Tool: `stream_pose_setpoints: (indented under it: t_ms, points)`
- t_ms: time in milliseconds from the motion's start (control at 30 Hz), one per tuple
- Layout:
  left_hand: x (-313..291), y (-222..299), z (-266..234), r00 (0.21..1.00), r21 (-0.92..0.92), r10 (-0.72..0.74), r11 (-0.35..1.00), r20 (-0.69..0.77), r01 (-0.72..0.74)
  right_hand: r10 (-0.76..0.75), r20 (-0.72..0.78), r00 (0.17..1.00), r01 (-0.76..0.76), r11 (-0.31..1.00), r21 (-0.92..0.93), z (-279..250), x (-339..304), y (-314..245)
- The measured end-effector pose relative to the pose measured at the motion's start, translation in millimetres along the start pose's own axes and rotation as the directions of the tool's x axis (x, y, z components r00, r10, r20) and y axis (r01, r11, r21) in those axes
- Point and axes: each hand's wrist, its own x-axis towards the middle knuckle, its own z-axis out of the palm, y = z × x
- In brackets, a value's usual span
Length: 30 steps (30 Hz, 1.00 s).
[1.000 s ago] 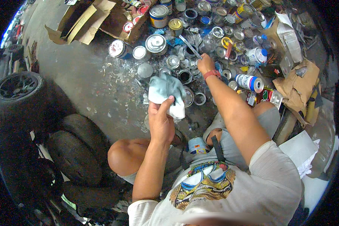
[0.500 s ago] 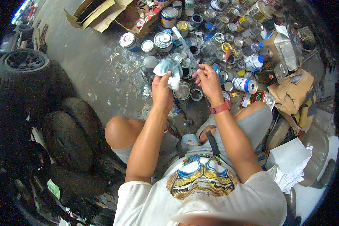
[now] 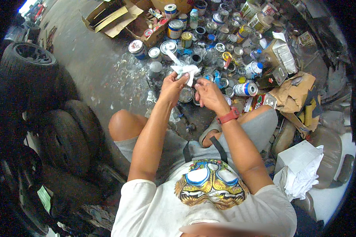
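My left hand (image 3: 172, 90) is closed on a crumpled white cloth (image 3: 190, 70) with a faint grey-green stain. The cloth is folded around a flat stirring stick (image 3: 172, 57), whose pale end sticks out beyond it, up and to the left. My right hand (image 3: 211, 95), with a red watch (image 3: 228, 115) on its wrist, has its fingers curled in a pinch at the stick's near end; that end is mostly hidden by the fingers. Both hands are held above a floor crowded with paint cans and cups. Below them stands an open-topped round can (image 3: 186, 94).
White-lidded paint cans (image 3: 137, 49) stand ahead to the left, by an open cardboard box (image 3: 157, 37). A blue-and-white can (image 3: 246, 89) lies at the right, near torn brown cardboard (image 3: 293, 93). Tyres (image 3: 63, 138) line the left. A white box (image 3: 298, 160) sits right.
The cloth has gone from hanging beside the stick to being folded around it. The stick tilts further left, and my right hand has moved slightly left and nearer to me.
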Motion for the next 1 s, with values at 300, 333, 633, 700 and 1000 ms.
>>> stream_pose_setpoints:
  t_ms: [300, 333, 633, 700, 1000]
  points:
    - [14, 15, -26, 0.905, 0.041, 0.150, 0.988, -0.398, -0.146, -0.279, -0.132, 0.951, 0.241, 0.939, -0.247, 42, -45, 24]
    - [15, 18, -32, 0.899, 0.033, 0.110, 0.994, -0.424, -0.106, -0.261, -0.119, 0.958, 0.233, 0.949, -0.214, 40, -61, 27]
    - [5, 20, -22, 0.993, -0.434, 0.100, 0.899, 0.061, -0.064, -0.137, -0.331, 0.934, 0.175, 0.980, 0.089, -6, -115, 1]
    - [-2, 19, -12, 0.961, -0.473, 0.129, 0.881, 0.244, 0.002, -0.159, -0.354, 0.921, 0.208, 0.972, 0.106, -11, -103, -17]
    - [-12, 20, 2, 0.903, -0.389, 0.208, 0.920, 0.375, -0.050, -0.236, -0.166, 0.957, 0.254, 0.963, 0.093, -3, -54, -43]
